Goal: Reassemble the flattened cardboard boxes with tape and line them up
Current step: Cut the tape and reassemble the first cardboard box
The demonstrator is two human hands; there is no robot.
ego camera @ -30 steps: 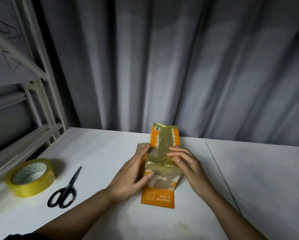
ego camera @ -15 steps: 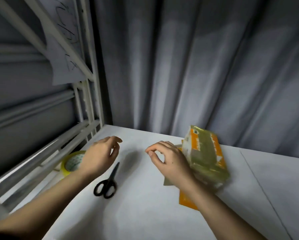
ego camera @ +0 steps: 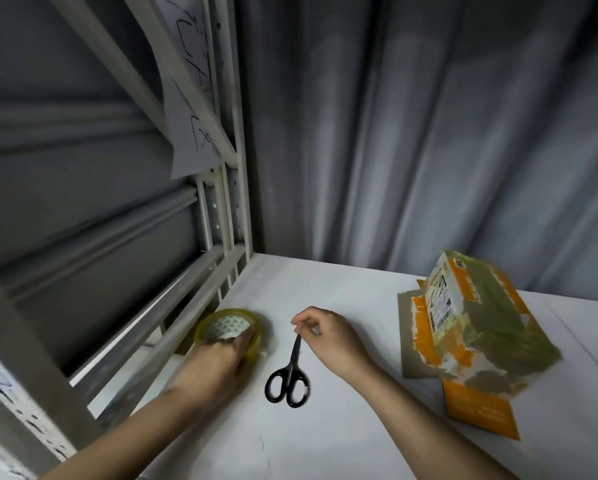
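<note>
Your orange cardboard box wrapped in yellowish tape sits on the white bench at the right, over flattened cardboard. Your left hand grips the yellow roll of tape by the bench's left edge. Your right hand, fingers curled, pinches the tip of the black-handled scissors lying between.
</note>
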